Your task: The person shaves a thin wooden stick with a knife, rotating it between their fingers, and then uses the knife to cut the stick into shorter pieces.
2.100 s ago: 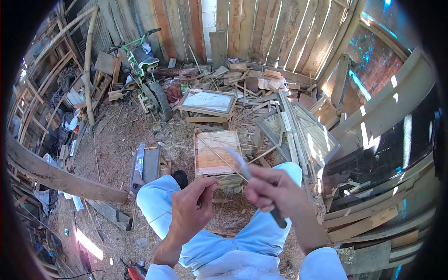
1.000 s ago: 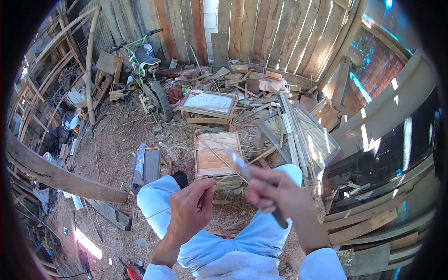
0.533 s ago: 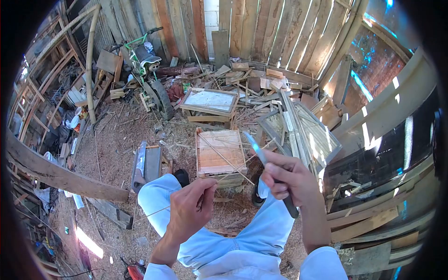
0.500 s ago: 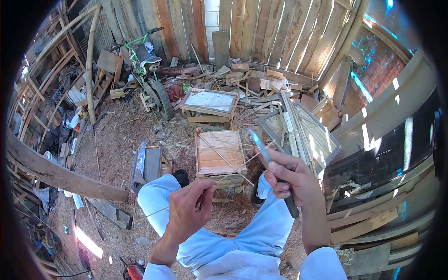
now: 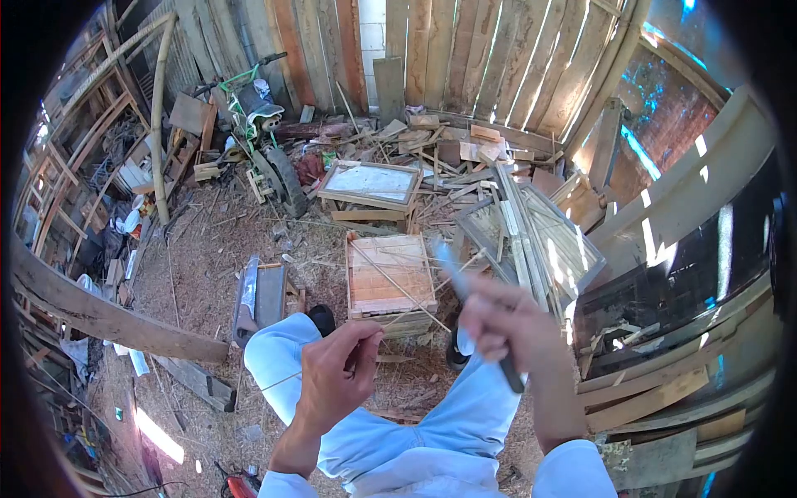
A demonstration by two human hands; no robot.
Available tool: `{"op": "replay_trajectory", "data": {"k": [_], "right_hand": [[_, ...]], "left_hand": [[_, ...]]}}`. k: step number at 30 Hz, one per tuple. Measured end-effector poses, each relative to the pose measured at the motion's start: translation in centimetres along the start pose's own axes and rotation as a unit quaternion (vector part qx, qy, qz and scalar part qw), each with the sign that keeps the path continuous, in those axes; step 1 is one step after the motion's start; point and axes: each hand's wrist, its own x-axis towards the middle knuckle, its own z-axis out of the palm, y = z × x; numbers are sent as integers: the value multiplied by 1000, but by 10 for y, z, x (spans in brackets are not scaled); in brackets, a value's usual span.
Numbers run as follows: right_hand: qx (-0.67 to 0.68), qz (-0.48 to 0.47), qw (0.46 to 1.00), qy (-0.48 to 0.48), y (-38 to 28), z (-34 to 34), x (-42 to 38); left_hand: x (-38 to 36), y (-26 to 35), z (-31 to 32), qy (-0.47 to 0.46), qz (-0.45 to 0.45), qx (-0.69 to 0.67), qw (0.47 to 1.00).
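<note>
My left hand (image 5: 336, 373) is closed in a pinch around a thin wooden stick (image 5: 284, 380), which crosses above my left thigh. Wrapped around the dark handle of a knife (image 5: 455, 272) is my right hand (image 5: 516, 332), smeared by motion. The blade points up and away from me, apart from the left hand. Between my knees stands a wooden box (image 5: 388, 278) with a pinkish board top, and thin sticks (image 5: 397, 283) lie across it.
A saw (image 5: 246, 295) rests on a low bench (image 5: 271, 292) at left. Beyond the box are a framed panel (image 5: 369, 181), piled wood scraps (image 5: 452, 149) and a small motorbike (image 5: 278, 166). Window-like frames (image 5: 564, 241) lean at right. A beam (image 5: 124, 311) crosses at left.
My right hand and the knife have moved slightly left and down, and are now blurred. My left hand stays nearly still with the stick. The view has shifted slightly.
</note>
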Motion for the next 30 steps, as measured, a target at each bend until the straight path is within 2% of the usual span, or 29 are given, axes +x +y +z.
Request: {"op": "replay_trajectory", "data": {"k": [2,3,8,10,14,16,20,22,24,26,28,30], "right_hand": [[59,-74,995,26,-13,-16,2],[42,-91,994,36,-10,-14,-1],[23,-99,994,50,-7,-2,-6],[68,-118,989,54,-7,-10,-1],[36,-112,992,48,0,-2,-5],[17,-79,997,-18,8,0,0],[-28,-70,996,-44,28,6,8],[-32,-59,997,-24,12,-2,4],[1,-117,992,44,1,-9,1],[40,-91,995,7,6,-5,-1],[6,-6,999,-53,14,8,0],[15,6,999,-41,5,-4,-1]], "left_hand": [[-2,-3,-1,3,2,-12,1000],[-2,-4,-3,6,4,-12,1000],[-3,-8,-4,-9,-32,-3,999],[-2,-5,-3,-14,-36,-4,999],[2,-5,3,-7,-30,-18,999],[3,0,6,-15,-42,-28,999],[4,5,7,-17,-51,-34,998],[2,4,2,-27,-52,-30,998],[-1,2,-1,-37,-54,-27,997],[-1,0,1,-34,-55,-46,997],[0,1,1,-53,-68,-54,995],[-1,2,-2,-72,-83,-60,992]]}}
